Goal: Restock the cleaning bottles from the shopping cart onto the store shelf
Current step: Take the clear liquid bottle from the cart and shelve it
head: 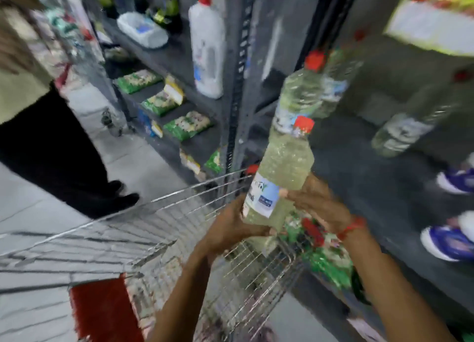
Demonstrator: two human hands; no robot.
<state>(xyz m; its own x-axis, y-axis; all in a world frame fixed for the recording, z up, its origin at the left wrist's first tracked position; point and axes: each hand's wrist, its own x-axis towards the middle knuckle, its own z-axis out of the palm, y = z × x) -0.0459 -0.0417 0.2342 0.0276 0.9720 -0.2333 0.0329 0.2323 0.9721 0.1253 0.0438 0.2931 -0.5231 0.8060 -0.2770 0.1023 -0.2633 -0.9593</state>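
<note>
Clear plastic bottle (278, 180) with red cap, both hands, left (232, 230) and right (319, 203), wrapping tight around it above wire cart (159, 228).

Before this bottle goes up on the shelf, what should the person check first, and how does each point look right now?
1. Grip: left hand and right hand both hold the clear bottle: ok.
2. Red cap on: ok; tightness: cannot tell.
3. Free shelf space beside the standing bottles: ok.
4. Fallen bottle lying on its side: not ok.
5. Shopping cart close by: ok.
</note>
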